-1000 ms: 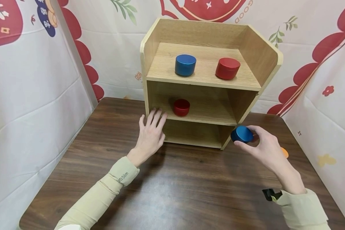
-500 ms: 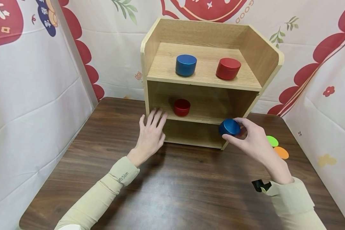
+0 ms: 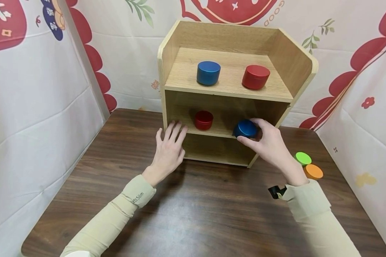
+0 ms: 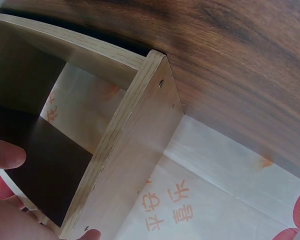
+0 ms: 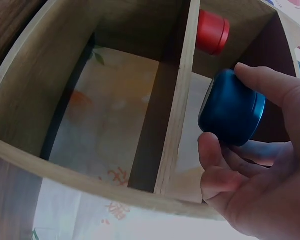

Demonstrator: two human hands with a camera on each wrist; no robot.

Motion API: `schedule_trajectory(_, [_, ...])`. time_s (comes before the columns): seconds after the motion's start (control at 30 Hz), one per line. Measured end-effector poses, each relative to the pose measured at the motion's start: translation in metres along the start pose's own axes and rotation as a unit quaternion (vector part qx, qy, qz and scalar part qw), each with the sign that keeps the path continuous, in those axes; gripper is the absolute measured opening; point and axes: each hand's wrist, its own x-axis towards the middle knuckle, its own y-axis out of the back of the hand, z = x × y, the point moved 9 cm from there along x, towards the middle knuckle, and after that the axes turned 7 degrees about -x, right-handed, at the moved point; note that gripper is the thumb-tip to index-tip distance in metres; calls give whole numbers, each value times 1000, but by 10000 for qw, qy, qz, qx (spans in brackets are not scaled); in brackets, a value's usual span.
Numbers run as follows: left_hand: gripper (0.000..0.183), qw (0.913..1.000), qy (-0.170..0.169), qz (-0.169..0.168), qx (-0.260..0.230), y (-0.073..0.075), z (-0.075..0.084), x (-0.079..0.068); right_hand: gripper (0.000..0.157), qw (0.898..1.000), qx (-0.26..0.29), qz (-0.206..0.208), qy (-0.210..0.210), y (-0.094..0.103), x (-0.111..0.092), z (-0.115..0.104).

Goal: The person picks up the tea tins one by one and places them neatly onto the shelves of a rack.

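Note:
In the head view my right hand pinches a round blue tin between thumb and fingers, at the right front of the middle shelf. The right wrist view shows that blue tin tilted in the grasp; whether it touches the shelf board I cannot tell. A red tin stands left of it on the middle shelf. My left hand rests its spread fingers at the left front edge of the wooden shelf unit. On the top shelf stand another blue tin and another red tin.
A green round tin and an orange one lie on the dark wooden table, right of the unit. Printed white cloth hangs behind and at both sides.
My right hand has carried the blue tin left and upward, from beside the unit to the middle shelf's opening. The green tin has come into sight. My left hand stays put.

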Motion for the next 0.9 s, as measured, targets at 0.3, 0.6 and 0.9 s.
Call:
schedule_trajectory(0.3, [70,10000,-28,56,-38,1,1,0,63,9995,-177,-23,-261,-8,22,3])
schedule_trajectory(0.6, [70,9999,-57,149,-41,1,0,0,68,9974,-358,-370,-510,-15,35,6])
schedule_trajectory(0.9, [71,10000,-20,63,-42,-1,-1,-1,72,9941,-520,-667,-676,-23,40,9])
